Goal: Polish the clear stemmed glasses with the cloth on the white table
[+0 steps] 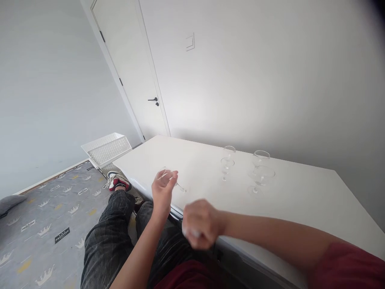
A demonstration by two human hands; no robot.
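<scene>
My left hand is closed around the bowl of a clear stemmed glass near the front edge of the white table. The glass is tilted, with its stem and foot pointing right, just over the tabletop. My right hand is curled into a fist over the table's edge, a little right of and below the left hand. It is blurred. A pale patch shows under its fingers, and I cannot tell what it is. Several other clear stemmed glasses stand upright farther back, among them a small one and a wide one.
A white perforated basket sits on the floor past the table's left end. My legs in dark jeans and a shoe rest over a grey crown-patterned mat. A white door and a wall lie behind the table.
</scene>
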